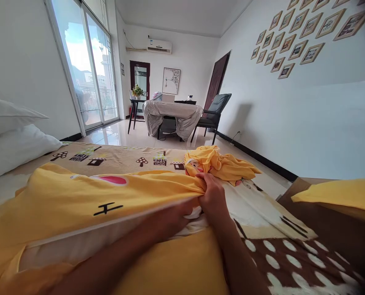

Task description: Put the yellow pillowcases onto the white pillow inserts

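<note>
A yellow pillowcase (78,200), printed with a pink oval and black strokes, stretches across the bed in front of me. My right hand (213,192) is closed round its bunched right corner. My left hand (184,211) is just below that corner, under the pillowcase's near edge. It looks closed, but it is blurred and its fingers are mostly hidden. A bit of white material (195,213) shows beside it. The near side gapes and shows a pale inside (62,246). More yellow cloth (176,262) lies beneath my forearms.
A crumpled yellow cloth with a printed face (219,164) lies beyond my right hand on the patterned bed cover (124,157). White pillows (19,139) are stacked at left. A brown box (324,229) with yellow fabric (342,194) stands at right. Farther off are a covered table (173,110) and a black chair (216,112).
</note>
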Demonstrator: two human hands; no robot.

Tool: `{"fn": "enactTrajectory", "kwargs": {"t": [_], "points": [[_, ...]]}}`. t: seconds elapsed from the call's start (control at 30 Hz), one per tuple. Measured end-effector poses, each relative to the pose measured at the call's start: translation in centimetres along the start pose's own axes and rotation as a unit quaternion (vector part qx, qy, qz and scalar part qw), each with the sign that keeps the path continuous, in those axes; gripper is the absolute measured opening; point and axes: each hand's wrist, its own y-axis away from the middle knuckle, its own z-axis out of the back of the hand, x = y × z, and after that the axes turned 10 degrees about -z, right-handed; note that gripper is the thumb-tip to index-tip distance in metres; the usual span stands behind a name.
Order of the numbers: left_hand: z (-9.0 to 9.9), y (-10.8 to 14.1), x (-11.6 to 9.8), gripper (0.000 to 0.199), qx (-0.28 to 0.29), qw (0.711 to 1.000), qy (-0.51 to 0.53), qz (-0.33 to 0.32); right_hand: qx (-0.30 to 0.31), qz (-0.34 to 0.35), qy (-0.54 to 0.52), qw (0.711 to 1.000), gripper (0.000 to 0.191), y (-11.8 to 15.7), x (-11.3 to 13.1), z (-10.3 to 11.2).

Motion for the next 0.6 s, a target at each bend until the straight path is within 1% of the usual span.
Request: {"fn": "enactTrajectory", "kwargs": {"t": [0.07,0.1,0.17,0.23,0.3,0.37,0.4,0.47,0.5,0.6], "points": [[-0.15,0.48,0.02,0.050,0.014,1.000,0.025,0.006,-0.007,0.005,0.032,0.999,0.038,-0.01,0.05,-0.25],[-0.12,0.61,0.05,0.054,0.014,0.999,0.043,0.008,0.002,0.006,0.042,0.999,0.032,-0.07,-0.01,-0.37],[0.07,0.61,0.05,0.055,0.008,0.997,0.079,0.003,0.038,0.002,0.044,0.998,0.026,-0.27,-0.15,-0.51],[0.30,0.39,-0.07,0.048,0.014,0.996,0.091,-0.002,0.078,-0.019,0.023,0.997,0.025,-0.44,-0.25,-0.49],[0.43,0.16,-0.24,0.031,0.020,0.997,0.068,0.000,0.105,-0.047,-0.012,0.993,0.027,-0.49,-0.25,-0.39],[0.47,0.03,-0.38,0.011,0.007,0.999,0.034,0.004,0.103,-0.066,-0.040,0.992,0.028,-0.43,-0.20,-0.31],[0.47,0.01,-0.42,0.007,-0.002,1.000,0.023,0.005,0.098,-0.069,-0.049,0.992,0.028,-0.38,-0.19,-0.29],[0.43,0.01,-0.44,0.015,-0.008,1.000,0.010,0.008,0.093,-0.072,-0.058,0.991,0.028,-0.30,-0.25,-0.32],[0.39,0.03,-0.41,0.018,-0.002,1.000,0.011,0.009,0.093,-0.073,-0.061,0.991,0.028,-0.27,-0.32,-0.35],[0.13,0.11,-0.21,0.023,0.011,1.000,-0.005,0.014,0.115,-0.079,-0.071,0.988,0.022,-0.28,-0.64,-0.40]]}}
